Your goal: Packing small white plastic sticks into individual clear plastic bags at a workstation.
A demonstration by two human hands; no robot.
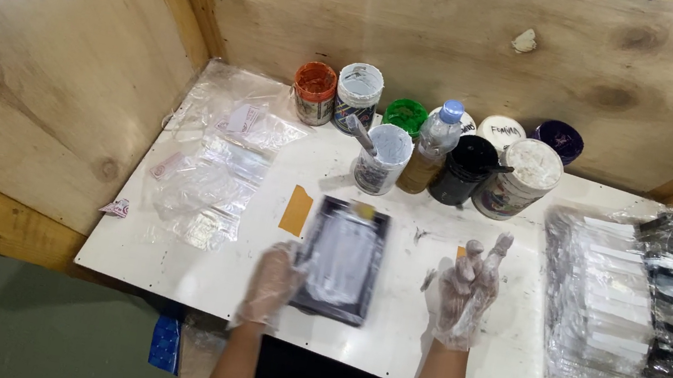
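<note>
Plywood walls close in a white surface [382, 352] streaked with dried paint, set in a corner booth. Near the middle lies a dark flat tray [340, 259] with a pale, plastic-covered piece on it. The left hand [273, 283], in a thin clear glove, rests against the tray's left near edge, its fingers lying loosely together along the rim rather than pinching it. The right hand [467, 293], also gloved, is raised just right of the tray and holds nothing; its fingers [498, 248] point up and are slightly spread. An orange slip [296, 210] lies just left of the tray. Along the far edge stand paint tubs [358, 97], open and lidded, among them a white cup [383, 159] with a stick in it, a clear water bottle [435, 146] and a black jar [465, 170]. Loose clear bags [217, 165] are scattered on the left, and stacks of bagged black and white pieces [637, 299] fill the right. As a judgement, the main risk is smearing: the gloves look loose and may carry wet paint, so a careless touch could mark the pale piece or the bagged stacks. The open tubs stand close behind the tray, and a reach across them could tip the cup or the bottle onto it.
</note>
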